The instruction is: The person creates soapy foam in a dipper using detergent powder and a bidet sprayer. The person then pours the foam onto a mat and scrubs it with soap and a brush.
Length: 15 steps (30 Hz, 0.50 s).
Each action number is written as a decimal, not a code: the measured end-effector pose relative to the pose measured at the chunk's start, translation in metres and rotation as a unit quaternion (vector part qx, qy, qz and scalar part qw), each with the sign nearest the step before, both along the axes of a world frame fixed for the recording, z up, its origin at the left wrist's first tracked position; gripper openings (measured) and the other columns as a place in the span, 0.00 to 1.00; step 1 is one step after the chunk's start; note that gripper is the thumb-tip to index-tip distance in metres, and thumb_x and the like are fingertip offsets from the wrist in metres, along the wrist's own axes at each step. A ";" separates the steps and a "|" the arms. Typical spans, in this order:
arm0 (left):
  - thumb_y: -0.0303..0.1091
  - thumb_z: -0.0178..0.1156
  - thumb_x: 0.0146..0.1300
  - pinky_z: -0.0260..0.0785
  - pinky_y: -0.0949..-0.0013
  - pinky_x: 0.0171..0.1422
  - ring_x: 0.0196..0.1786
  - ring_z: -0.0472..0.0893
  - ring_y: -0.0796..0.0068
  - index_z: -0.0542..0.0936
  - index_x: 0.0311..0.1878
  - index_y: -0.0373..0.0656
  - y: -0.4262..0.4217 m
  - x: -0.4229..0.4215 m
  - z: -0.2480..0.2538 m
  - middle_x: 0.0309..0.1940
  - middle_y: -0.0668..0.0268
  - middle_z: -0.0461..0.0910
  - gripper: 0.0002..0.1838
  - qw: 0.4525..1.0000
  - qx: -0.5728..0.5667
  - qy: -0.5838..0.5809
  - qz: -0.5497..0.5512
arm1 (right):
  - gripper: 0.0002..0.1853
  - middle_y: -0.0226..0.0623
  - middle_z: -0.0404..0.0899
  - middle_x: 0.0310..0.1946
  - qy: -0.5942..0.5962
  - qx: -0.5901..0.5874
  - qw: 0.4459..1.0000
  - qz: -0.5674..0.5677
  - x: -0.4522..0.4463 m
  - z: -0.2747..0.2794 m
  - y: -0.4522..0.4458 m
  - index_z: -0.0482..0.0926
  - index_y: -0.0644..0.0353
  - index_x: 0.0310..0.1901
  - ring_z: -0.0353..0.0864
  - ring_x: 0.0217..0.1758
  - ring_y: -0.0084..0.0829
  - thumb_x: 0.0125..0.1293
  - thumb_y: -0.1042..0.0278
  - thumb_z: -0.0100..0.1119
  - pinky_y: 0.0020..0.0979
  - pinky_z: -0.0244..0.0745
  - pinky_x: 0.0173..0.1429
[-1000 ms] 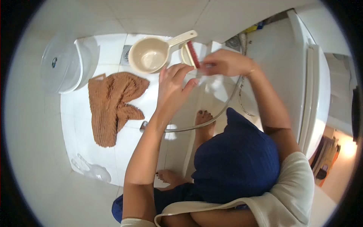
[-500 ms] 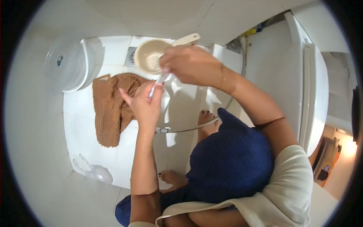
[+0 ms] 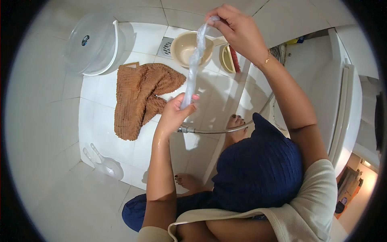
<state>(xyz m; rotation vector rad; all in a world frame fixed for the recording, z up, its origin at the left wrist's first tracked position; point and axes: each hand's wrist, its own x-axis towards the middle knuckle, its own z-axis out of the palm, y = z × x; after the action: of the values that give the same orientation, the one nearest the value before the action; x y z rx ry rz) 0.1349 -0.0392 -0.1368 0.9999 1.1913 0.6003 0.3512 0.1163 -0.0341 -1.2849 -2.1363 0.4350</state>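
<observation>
A translucent, twisted plastic strip [image 3: 194, 60] is stretched between my two hands. My right hand [image 3: 229, 26] pinches its upper end, above the beige dipper. Its lower end is gripped by my left hand [image 3: 177, 111], just right of the brown cloth. Under the strip, the beige dipper [image 3: 186, 49] stands on the white tiles. The ribbed brown cloth [image 3: 137, 97] lies crumpled on the floor. To the right of the dipper rests a brush [image 3: 230, 59] with red bristles, on its side.
A clear bucket [image 3: 92, 44] stands at the upper left, beside a floor drain [image 3: 165, 47]. A metal hose [image 3: 217, 131] curves across the middle. Clear dippers or scoops [image 3: 105, 164] lie at the lower left. A white appliance [image 3: 342, 97] is at the right.
My right hand has moved up and right and my left hand slightly down, drawing the strip out long between them. The brush beside the dipper has come back into sight.
</observation>
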 end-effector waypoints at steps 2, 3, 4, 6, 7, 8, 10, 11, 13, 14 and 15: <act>0.34 0.57 0.61 0.69 0.74 0.52 0.44 0.79 0.76 0.77 0.46 0.39 0.008 -0.006 -0.004 0.39 0.64 0.80 0.12 0.995 -0.046 -0.040 -0.076 | 0.24 0.42 0.71 0.51 -0.083 -0.157 0.976 0.124 0.010 0.004 0.017 0.66 0.49 0.59 0.70 0.53 0.30 0.60 0.59 0.55 0.32 0.64 0.57; 0.34 0.57 0.61 0.69 0.74 0.52 0.44 0.79 0.76 0.77 0.46 0.39 0.009 -0.009 -0.009 0.39 0.64 0.80 0.12 0.995 -0.046 -0.038 -0.075 | 0.30 0.44 0.70 0.57 -0.109 -0.208 0.958 0.164 0.009 -0.001 0.022 0.62 0.47 0.65 0.68 0.60 0.28 0.60 0.57 0.56 0.31 0.61 0.64; 0.37 0.57 0.62 0.69 0.71 0.51 0.44 0.78 0.75 0.76 0.48 0.38 0.008 -0.011 -0.017 0.40 0.63 0.80 0.15 0.987 -0.109 -0.104 -0.053 | 0.19 0.38 0.74 0.44 0.035 -0.141 0.986 0.087 -0.004 -0.024 0.021 0.70 0.52 0.54 0.73 0.45 0.28 0.61 0.62 0.55 0.30 0.67 0.50; 0.40 0.56 0.62 0.69 0.69 0.51 0.44 0.78 0.73 0.75 0.50 0.36 0.009 -0.011 -0.022 0.41 0.62 0.80 0.18 0.971 -0.170 -0.166 -0.030 | 0.10 0.31 0.77 0.31 0.181 -0.070 0.981 0.006 -0.012 -0.053 0.024 0.78 0.56 0.44 0.78 0.30 0.28 0.63 0.67 0.54 0.28 0.73 0.36; 0.41 0.54 0.64 0.71 0.66 0.49 0.44 0.79 0.69 0.73 0.52 0.35 0.009 -0.008 -0.022 0.41 0.61 0.80 0.20 0.945 -0.194 -0.264 -0.015 | 0.10 0.32 0.77 0.30 0.235 -0.183 0.954 -0.030 -0.013 -0.061 0.029 0.78 0.57 0.44 0.77 0.31 0.24 0.62 0.69 0.54 0.26 0.73 0.36; 0.43 0.53 0.65 0.73 0.64 0.47 0.45 0.80 0.66 0.71 0.54 0.34 0.008 -0.004 -0.023 0.41 0.59 0.80 0.22 0.908 -0.217 -0.360 0.001 | 0.10 0.33 0.77 0.30 0.285 -0.294 0.910 -0.065 -0.012 -0.072 0.034 0.78 0.58 0.45 0.77 0.32 0.20 0.62 0.70 0.54 0.24 0.73 0.37; 0.45 0.51 0.65 0.74 0.61 0.46 0.45 0.80 0.63 0.70 0.55 0.35 0.009 0.010 -0.024 0.42 0.58 0.79 0.24 0.883 -0.214 -0.418 0.018 | 0.11 0.36 0.78 0.31 0.239 -0.321 0.915 -0.057 -0.006 -0.096 0.044 0.78 0.58 0.45 0.78 0.34 0.24 0.61 0.69 0.55 0.27 0.74 0.39; 0.47 0.50 0.66 0.75 0.58 0.45 0.45 0.80 0.60 0.68 0.57 0.36 0.014 0.014 -0.026 0.44 0.56 0.78 0.25 0.855 -0.206 -0.475 0.032 | 0.12 0.40 0.79 0.32 0.192 -0.342 0.919 -0.048 -0.003 -0.104 0.047 0.78 0.59 0.46 0.80 0.36 0.29 0.61 0.68 0.55 0.29 0.74 0.41; 0.47 0.51 0.65 0.77 0.58 0.43 0.43 0.81 0.61 0.67 0.57 0.35 0.026 0.019 -0.023 0.47 0.56 0.77 0.26 0.841 -0.202 -0.502 0.011 | 0.15 0.43 0.79 0.34 0.060 -0.269 0.961 -0.025 0.005 -0.117 0.051 0.77 0.59 0.48 0.80 0.39 0.35 0.61 0.65 0.55 0.32 0.74 0.45; 0.51 0.53 0.63 0.76 0.63 0.39 0.37 0.81 0.62 0.68 0.55 0.35 0.032 0.024 -0.013 0.41 0.54 0.77 0.28 0.858 -0.209 -0.468 0.040 | 0.17 0.47 0.79 0.36 -0.073 -0.186 0.980 -0.002 0.010 -0.125 0.052 0.77 0.60 0.49 0.80 0.41 0.41 0.61 0.62 0.55 0.36 0.74 0.48; 0.54 0.55 0.60 0.76 0.69 0.35 0.31 0.80 0.64 0.69 0.54 0.36 0.039 0.027 -0.005 0.35 0.53 0.78 0.30 0.873 -0.214 -0.434 0.068 | 0.17 0.47 0.79 0.36 -0.072 -0.187 0.980 -0.004 0.014 -0.134 0.051 0.77 0.60 0.49 0.80 0.41 0.41 0.61 0.62 0.55 0.36 0.74 0.48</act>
<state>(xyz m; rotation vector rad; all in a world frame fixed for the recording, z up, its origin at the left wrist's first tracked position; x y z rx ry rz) 0.1624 -0.0003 -0.1420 0.1905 0.5343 0.7415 0.3655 0.1669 -0.1680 -1.5700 -2.2382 0.7910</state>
